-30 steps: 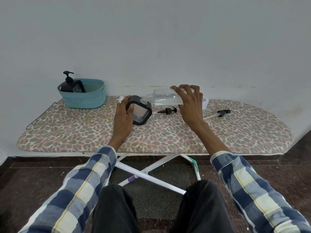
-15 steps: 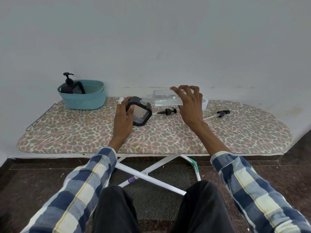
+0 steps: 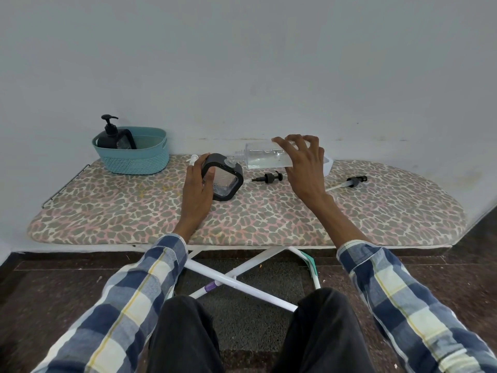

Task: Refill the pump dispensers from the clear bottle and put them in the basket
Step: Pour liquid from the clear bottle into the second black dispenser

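Sitting at upper left, the basket [image 3: 134,154] already holds one finished dispenser [image 3: 114,137]. At centre the left hand [image 3: 197,189] grips a second, open dispenser [image 3: 223,180], tilted; the right hand [image 3: 304,162] curls its fingers round the one clear bottle [image 3: 265,157], pouring, it seems. Two loose pumps [image 3: 269,178] lie right; capping and basketing remain.

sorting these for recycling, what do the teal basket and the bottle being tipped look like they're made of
Teal woven-look basket: probably moulded plastic, matte, given its even colour and regular perforated mesh wall. Clear tipped bottle in the right hand: transparent, glossy, threaded neck; likely plastic, though glass cannot be ruled out.
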